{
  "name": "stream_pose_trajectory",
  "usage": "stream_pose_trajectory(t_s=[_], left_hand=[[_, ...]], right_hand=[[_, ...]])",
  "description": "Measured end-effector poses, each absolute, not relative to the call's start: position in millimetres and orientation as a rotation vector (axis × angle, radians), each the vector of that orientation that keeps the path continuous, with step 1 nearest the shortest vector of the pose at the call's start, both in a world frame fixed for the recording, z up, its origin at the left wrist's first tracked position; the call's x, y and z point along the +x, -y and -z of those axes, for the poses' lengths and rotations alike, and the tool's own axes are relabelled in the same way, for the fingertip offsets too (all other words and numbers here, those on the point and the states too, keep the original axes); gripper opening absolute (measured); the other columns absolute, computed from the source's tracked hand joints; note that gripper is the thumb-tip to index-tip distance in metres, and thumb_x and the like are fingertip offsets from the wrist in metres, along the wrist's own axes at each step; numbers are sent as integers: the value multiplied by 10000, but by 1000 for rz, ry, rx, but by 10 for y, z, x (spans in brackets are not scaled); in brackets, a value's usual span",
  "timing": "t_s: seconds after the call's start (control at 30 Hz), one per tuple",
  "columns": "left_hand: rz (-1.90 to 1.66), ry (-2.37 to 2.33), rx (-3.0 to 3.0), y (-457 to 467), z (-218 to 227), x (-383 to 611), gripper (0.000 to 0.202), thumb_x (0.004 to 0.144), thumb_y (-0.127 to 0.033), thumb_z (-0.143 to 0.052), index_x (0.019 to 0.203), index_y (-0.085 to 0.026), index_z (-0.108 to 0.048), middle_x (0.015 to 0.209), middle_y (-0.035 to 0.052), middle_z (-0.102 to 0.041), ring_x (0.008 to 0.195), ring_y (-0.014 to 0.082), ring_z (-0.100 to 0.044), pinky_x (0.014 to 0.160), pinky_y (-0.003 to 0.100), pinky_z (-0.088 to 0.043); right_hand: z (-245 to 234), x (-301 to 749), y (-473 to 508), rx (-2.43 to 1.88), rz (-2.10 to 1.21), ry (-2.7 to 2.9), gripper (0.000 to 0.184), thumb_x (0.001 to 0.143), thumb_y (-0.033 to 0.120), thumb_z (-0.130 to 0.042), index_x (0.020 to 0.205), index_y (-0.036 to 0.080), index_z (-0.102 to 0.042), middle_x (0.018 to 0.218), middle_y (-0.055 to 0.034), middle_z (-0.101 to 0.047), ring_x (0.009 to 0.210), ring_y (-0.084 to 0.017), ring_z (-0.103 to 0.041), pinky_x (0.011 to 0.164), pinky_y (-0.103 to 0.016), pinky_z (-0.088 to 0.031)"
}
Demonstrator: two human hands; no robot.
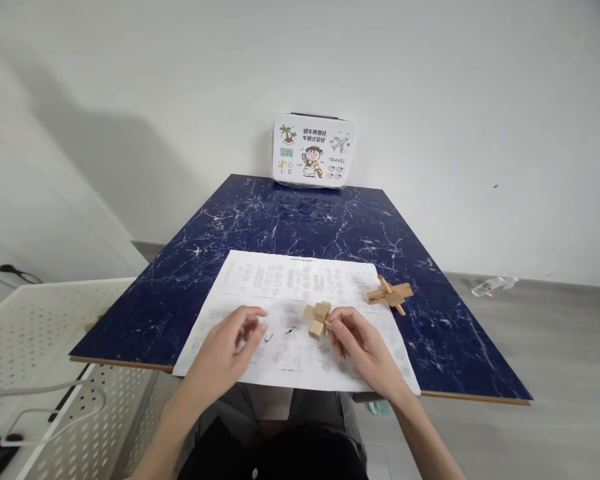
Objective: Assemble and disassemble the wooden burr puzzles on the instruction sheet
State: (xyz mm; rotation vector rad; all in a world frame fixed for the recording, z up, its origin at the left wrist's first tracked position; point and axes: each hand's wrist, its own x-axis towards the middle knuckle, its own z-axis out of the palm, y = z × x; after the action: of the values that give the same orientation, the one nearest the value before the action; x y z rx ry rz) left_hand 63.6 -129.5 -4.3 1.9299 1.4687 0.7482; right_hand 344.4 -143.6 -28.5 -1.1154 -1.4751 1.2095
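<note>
My right hand (pixel 361 343) pinches a small wooden block puzzle (pixel 318 318) just above a printed instruction sheet (pixel 300 283) that lies on a dark blue marbled tabletop (pixel 290 220). To the left of the puzzle my left hand (pixel 230 347) hovers over the sheet with its fingers loosely curled and apart, holding nothing. A second wooden puzzle (pixel 391 294), cross-shaped with sticking-out bars, rests at the sheet's right edge, beyond my right hand.
A white box (pixel 313 151) with cartoon travel pictures leans against the wall at the table's far edge. A white perforated rack (pixel 45 333) with cables stands to the left. Grey floor lies to the right, with a small crumpled wrapper (pixel 493 285) by the wall.
</note>
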Motion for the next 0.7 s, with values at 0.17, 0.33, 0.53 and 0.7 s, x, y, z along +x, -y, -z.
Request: stream_pose_trajectory(t_s=[0.17, 0.33, 0.53, 0.7], left_hand=[[-576, -1159, 1927, 1262, -51, 1001, 730, 883, -476, -785, 1512, -358, -433, 1420, 78, -598, 1077, 246, -639, 942, 405, -542], [-579, -1023, 1893, 1154, -10, 1216, 795, 777, -447, -895, 1470, -367, -513, 1512, 49, -575, 1336, 303, -567, 1110, 444, -469], [-676, -1112, 1862, 1141, 65, 1253, 609, 812, -446, -852, 1355, -302, -618, 1364, 58, -685, 1243, 306, -644, 1059, 431, -516], [-692, -1112, 1769, 1122, 120, 1194, 476, 967, -465, -667, 1396, -267, -607, 1315, 81, -716, 1228, 308, -658, 1073, 463, -506]], right_hand=[[309, 3380, 1499, -1065, -1235, 1528, 251, 1099, 481, -479, 1156, 250, -557, 778, 28, -519, 680, -154, -489, 656, -289, -414], [343, 3369, 1522, -1036, -1240, 1556, 242, 1105, 451, -469, 1248, 261, -509, 814, 25, -540, 722, -165, -528, 689, -298, -438], [357, 3379, 1490, -1090, -1185, 1543, 251, 1083, 454, -521, 1200, 239, -573, 928, -16, -617, 775, -164, -601, 713, -299, -494], [354, 3379, 1479, -1084, -1180, 1550, 287, 1092, 459, -494, 1261, 242, -578, 929, -25, -663, 739, -163, -635, 705, -305, -524]])
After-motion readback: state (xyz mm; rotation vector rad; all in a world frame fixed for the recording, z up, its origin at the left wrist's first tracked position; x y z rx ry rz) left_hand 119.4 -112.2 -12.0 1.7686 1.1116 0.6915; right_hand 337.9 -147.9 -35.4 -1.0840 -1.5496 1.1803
